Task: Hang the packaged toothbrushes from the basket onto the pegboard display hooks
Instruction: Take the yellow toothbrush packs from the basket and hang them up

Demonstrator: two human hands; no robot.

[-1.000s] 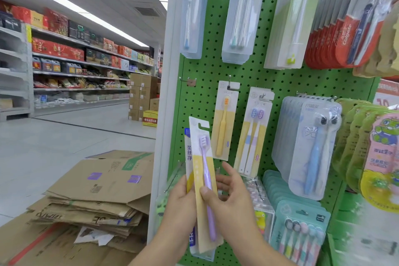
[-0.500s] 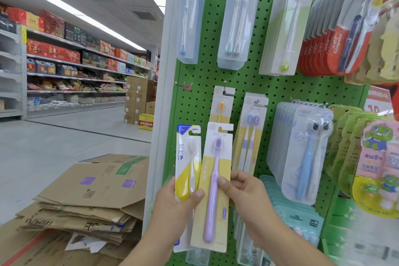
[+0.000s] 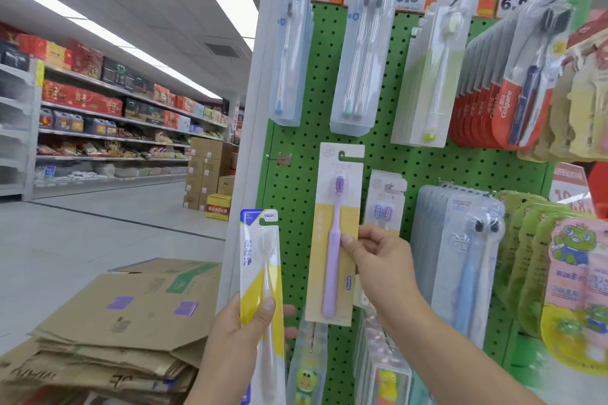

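A: Since the earlier frame: purple pack [image 3: 335, 237] raised from waist level up the pegboard [image 3: 296, 154]; right hand [image 3: 378, 260] pinching its right edge, thumb in front.

B: Left hand [image 3: 237, 332]?

A: I log it curled round the white pack [image 3: 261, 276], held low, off the board's left edge.

B: Step?

A: Hanging, I judge. Hang slot at top sits about level with a hook; whether it has caught, I cannot tell. Next: seat the slot, release.

B: Orientation?

A: Long axis vertical, bristles up.
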